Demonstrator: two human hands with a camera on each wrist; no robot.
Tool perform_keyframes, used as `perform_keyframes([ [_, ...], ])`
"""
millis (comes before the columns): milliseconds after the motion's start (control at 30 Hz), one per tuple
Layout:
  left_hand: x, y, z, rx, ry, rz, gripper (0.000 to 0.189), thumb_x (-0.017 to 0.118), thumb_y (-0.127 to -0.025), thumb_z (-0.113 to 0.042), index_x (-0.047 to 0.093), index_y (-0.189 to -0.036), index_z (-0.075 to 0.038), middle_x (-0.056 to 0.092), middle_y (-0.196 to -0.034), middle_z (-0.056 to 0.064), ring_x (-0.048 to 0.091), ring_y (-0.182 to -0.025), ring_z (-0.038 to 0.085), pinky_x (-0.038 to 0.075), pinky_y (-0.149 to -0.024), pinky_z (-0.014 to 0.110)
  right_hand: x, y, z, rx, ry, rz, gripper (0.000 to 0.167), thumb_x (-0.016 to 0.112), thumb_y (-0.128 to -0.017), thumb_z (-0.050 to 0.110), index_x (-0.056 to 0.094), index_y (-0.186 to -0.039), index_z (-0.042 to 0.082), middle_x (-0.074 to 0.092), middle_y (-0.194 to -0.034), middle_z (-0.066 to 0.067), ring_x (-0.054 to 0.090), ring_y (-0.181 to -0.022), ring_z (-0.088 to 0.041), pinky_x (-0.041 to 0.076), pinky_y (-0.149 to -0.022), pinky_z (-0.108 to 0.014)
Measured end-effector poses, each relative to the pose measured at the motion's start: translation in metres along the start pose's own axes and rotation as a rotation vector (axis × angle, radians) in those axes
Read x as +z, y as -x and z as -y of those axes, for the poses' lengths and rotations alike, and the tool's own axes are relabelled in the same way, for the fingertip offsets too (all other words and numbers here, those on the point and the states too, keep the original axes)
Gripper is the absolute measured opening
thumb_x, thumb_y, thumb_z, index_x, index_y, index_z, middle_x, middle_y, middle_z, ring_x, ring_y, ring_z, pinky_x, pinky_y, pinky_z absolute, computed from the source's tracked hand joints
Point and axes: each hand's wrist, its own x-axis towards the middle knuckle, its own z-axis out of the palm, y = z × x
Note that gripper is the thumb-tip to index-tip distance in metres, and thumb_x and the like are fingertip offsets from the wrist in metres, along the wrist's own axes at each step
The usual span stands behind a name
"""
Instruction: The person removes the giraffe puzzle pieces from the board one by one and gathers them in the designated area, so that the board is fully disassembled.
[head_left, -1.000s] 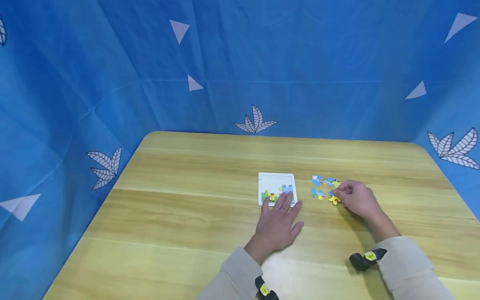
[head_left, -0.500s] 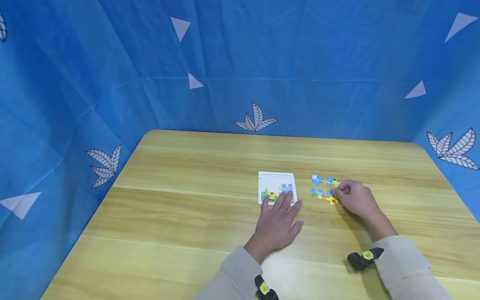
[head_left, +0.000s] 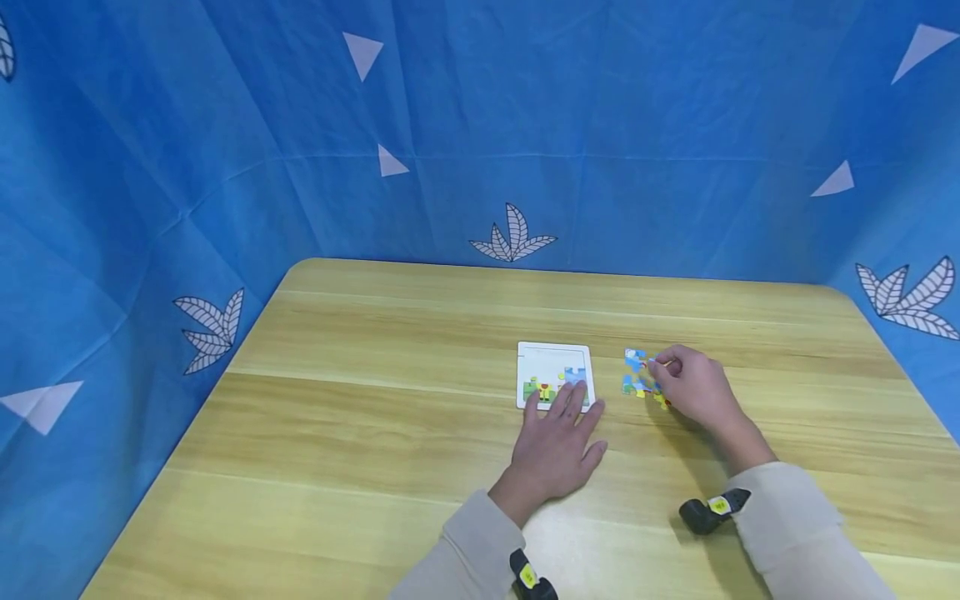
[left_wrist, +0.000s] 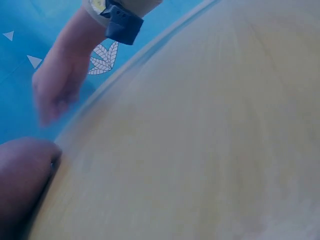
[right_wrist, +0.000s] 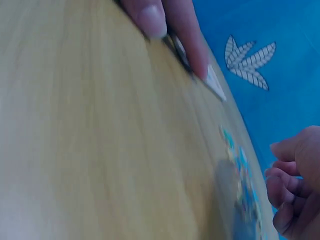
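Observation:
In the head view a white puzzle tray [head_left: 540,358] lies on the table, with green, yellow and blue pieces fitted along its lower part. My left hand [head_left: 553,454] rests flat with spread fingers over the tray's lower right edge. To the tray's right lie several loose jigsaw pieces [head_left: 634,386]. Above them hovers my right hand [head_left: 693,387], its thumb and fingers loosely bent; the hand partly hides the right-hand pieces. The right wrist view shows the right hand [right_wrist: 297,185] beside the blurred pieces [right_wrist: 245,185], with no piece visible between thumb and fingers.
A wood-grain table [head_left: 390,375] spreads under both hands. Blue cloth [head_left: 600,125] with leaf and triangle prints hangs behind and at the sides. A black wrist camera [head_left: 708,511] sits at the right cuff, another camera [head_left: 532,579] at the left.
My right hand has moved left and slightly away from me, off the lower right loose piece and over the upper right one. The left hand stays on the tray.

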Motion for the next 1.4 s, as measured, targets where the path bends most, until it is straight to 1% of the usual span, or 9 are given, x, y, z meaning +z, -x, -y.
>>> perform_keyframes([
  [133, -0.001, 0.000, 0.000, 0.003, -0.006, 0.004, 0.056, 0.019, -0.099, -0.054, 0.023, -0.150, -0.032, 0.012, -0.159, 0.000, 0.010, -0.146, 0.017, 0.014, -0.111, 0.056, 0.005, -0.006, 0.016, -0.034, -0.037, 0.010, 0.032, 0.053, -0.095, 0.026, 0.063, -0.106, -0.002, 0.067, -0.090, -0.016, 0.063, -0.079, -0.027, 0.049, -0.066, -0.039],
  [233, -0.001, 0.000, 0.000, 0.005, -0.008, 0.007, 0.056, 0.018, -0.099, -0.054, 0.023, -0.150, -0.031, 0.012, -0.159, 0.000, 0.010, -0.146, 0.017, 0.014, -0.111, 0.056, 0.010, -0.011, 0.026, -0.062, -0.051, 0.029, 0.029, 0.054, -0.095, 0.024, 0.063, -0.107, -0.001, 0.067, -0.093, -0.016, 0.064, -0.085, -0.029, 0.050, -0.069, -0.042],
  [467, -0.001, 0.000, -0.001, 0.006, -0.005, 0.020, 0.056, 0.018, -0.099, -0.053, 0.024, -0.150, -0.032, 0.011, -0.159, -0.001, 0.009, -0.146, 0.017, 0.014, -0.111, 0.056, 0.026, -0.018, 0.041, -0.151, -0.043, 0.062, 0.022, 0.057, -0.092, 0.016, 0.066, -0.103, -0.001, 0.067, -0.091, -0.013, 0.063, -0.084, -0.028, 0.050, -0.076, -0.045],
  [533, -0.001, 0.000, -0.001, 0.005, -0.002, 0.023, 0.055, 0.017, -0.099, -0.054, 0.025, -0.149, -0.032, 0.010, -0.159, -0.002, 0.008, -0.146, 0.016, 0.014, -0.111, 0.056, 0.031, -0.019, 0.044, -0.172, -0.050, 0.083, 0.021, 0.057, -0.092, 0.015, 0.066, -0.102, -0.001, 0.066, -0.093, -0.013, 0.062, -0.085, -0.028, 0.050, -0.078, -0.046],
  [667, -0.001, 0.001, -0.001, 0.004, -0.005, 0.026, 0.055, 0.017, -0.099, -0.053, 0.024, -0.149, -0.033, 0.009, -0.159, -0.002, 0.007, -0.146, 0.016, 0.014, -0.111, 0.056, 0.038, -0.020, 0.049, -0.174, -0.067, 0.140, 0.022, 0.056, -0.093, 0.015, 0.067, -0.104, 0.000, 0.065, -0.099, -0.015, 0.061, -0.091, -0.029, 0.049, -0.081, -0.047],
  [800, -0.002, 0.001, -0.001, 0.004, -0.021, 0.023, 0.055, 0.017, -0.099, -0.053, 0.020, -0.150, -0.034, 0.010, -0.159, -0.002, 0.008, -0.146, 0.016, 0.016, -0.111, 0.056, 0.043, -0.022, 0.053, -0.182, -0.047, 0.175, 0.021, 0.056, -0.093, 0.015, 0.068, -0.102, 0.001, 0.064, -0.097, -0.013, 0.058, -0.093, -0.029, 0.047, -0.082, -0.048],
  [900, -0.002, 0.002, -0.001, 0.005, -0.026, 0.018, 0.056, 0.017, -0.099, -0.053, 0.017, -0.151, -0.034, 0.010, -0.159, -0.002, 0.009, -0.146, 0.016, 0.016, -0.111, 0.056, 0.045, -0.023, 0.055, -0.193, -0.019, 0.184, 0.020, 0.057, -0.092, 0.014, 0.069, -0.100, 0.001, 0.064, -0.093, -0.011, 0.057, -0.092, -0.028, 0.045, -0.082, -0.049],
  [1167, -0.002, 0.001, 0.000, 0.006, -0.025, 0.017, 0.056, 0.017, -0.099, -0.053, 0.017, -0.151, -0.033, 0.012, -0.159, -0.002, 0.009, -0.146, 0.016, 0.016, -0.110, 0.056, 0.047, -0.024, 0.058, -0.196, 0.006, 0.172, 0.017, 0.057, -0.091, 0.013, 0.070, -0.095, 0.002, 0.063, -0.088, -0.009, 0.056, -0.087, -0.025, 0.045, -0.077, -0.046],
  [1400, -0.002, 0.000, 0.000, -0.002, -0.016, 0.036, 0.056, 0.017, -0.099, -0.054, 0.015, -0.151, -0.034, 0.009, -0.159, -0.004, 0.007, -0.146, 0.016, 0.014, -0.111, 0.056, 0.047, -0.024, 0.057, -0.187, 0.007, 0.180, 0.017, 0.057, -0.092, 0.014, 0.069, -0.096, 0.003, 0.063, -0.091, -0.010, 0.056, -0.090, -0.027, 0.045, -0.079, -0.047],
])
